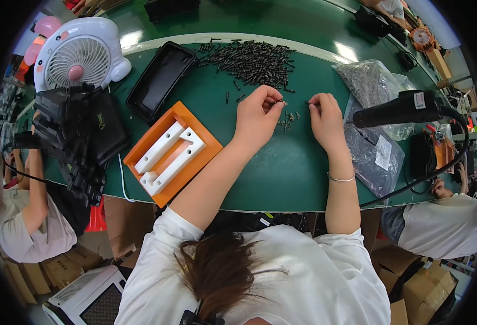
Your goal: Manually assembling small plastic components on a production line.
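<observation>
My left hand [255, 116] is closed in a pinch on a small dark ribbed piece at its fingertips. Facing it across a short gap, my right hand [327, 120] also pinches, with a tiny dark piece [307, 102] poking out at its fingertips; its kind is too small to tell. Between and just below the fingertips lie several small metal springs [288, 122] on the green table. Beyond my left hand spreads a large heap of small black ribbed rods [254, 60], a few lying loose at its near side.
Left of my arms are an orange tray with white blocks [165, 153], a black bin [161, 81], black plastic parts [68, 124] and a white fan [79, 54]. On the right, a black corded tool [395, 110] overhangs plastic bags [376, 157]. People sit at both sides.
</observation>
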Demonstrator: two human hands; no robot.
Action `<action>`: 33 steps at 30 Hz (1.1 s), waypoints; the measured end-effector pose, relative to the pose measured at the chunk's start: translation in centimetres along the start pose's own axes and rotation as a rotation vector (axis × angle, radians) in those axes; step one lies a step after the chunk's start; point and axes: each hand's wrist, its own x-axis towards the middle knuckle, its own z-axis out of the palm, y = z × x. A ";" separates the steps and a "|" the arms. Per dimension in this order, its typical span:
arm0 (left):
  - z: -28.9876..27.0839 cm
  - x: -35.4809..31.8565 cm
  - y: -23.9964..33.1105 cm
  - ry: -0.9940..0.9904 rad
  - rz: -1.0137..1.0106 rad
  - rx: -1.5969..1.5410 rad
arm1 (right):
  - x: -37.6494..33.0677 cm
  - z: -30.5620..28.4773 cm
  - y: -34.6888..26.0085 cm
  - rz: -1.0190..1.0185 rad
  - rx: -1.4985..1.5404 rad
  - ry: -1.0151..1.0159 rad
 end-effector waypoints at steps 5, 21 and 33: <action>0.1 -0.1 0.0 -0.037 -0.041 -0.021 | -0.3 0.3 -1.9 0.290 0.752 -0.134; 0.6 -0.3 0.1 -0.095 -0.189 -0.191 | -1.2 1.6 -3.2 0.303 0.822 0.058; 1.1 -1.1 0.4 -0.035 -0.238 -0.579 | -1.2 1.4 -4.1 0.101 0.699 0.064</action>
